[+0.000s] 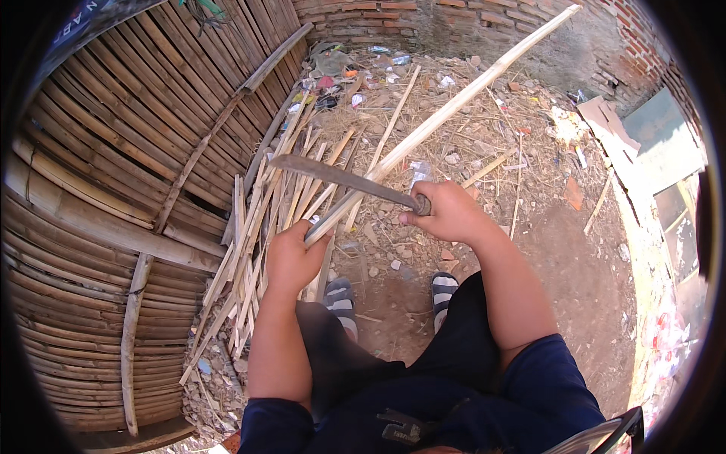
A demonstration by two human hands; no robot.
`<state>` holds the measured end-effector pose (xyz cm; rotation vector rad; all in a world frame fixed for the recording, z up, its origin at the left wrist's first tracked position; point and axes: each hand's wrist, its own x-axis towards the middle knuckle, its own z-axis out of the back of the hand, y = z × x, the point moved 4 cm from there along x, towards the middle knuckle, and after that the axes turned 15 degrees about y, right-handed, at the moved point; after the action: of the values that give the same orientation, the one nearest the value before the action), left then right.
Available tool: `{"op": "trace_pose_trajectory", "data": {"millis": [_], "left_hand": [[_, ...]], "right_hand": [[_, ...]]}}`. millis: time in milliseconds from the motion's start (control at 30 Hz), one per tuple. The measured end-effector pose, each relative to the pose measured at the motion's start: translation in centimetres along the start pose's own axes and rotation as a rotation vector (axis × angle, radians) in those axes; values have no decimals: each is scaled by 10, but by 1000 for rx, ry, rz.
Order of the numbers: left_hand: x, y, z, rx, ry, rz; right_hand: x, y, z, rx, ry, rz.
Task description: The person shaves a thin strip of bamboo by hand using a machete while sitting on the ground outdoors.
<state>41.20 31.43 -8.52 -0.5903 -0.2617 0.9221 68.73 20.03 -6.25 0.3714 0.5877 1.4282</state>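
My left hand is closed round the near end of a long pale bamboo strip, which slants up and away to the far right. In my right hand is the handle of a machete with a dark, worn blade. The blade points left and crosses over the strip a little beyond my left hand; whether it touches the strip I cannot tell. Beside my left hand lies a loose pile of split bamboo strips on the ground.
A bamboo slat wall stands along the left. The far side has a brick wall. Rubble, straw and litter cover the dirt ground. Leaning boards are at the right. My feet in striped footwear are below my hands.
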Motion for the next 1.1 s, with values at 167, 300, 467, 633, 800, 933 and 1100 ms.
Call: {"op": "trace_pose_trajectory", "data": {"millis": [167,300,467,633,800,933,1100], "left_hand": [[2,7,-6,-18,-2,18],[3,9,-3,-17,8,63],[-3,4,4,-33,10,31],[-1,8,2,-42,1,10],[2,0,-4,14,7,0],[2,6,-4,35,-49,-155],[-6,-6,4,2,88,35]], "right_hand": [[-1,-32,24,213,-200,-115],[-1,2,-9,63,27,59],[3,-30,3,80,-99,57],[-3,-55,38,347,-378,-118],[1,-5,-14,-52,31,34],[-8,18,-23,-249,149,102],[-8,-33,24,101,-125,-52]]}}
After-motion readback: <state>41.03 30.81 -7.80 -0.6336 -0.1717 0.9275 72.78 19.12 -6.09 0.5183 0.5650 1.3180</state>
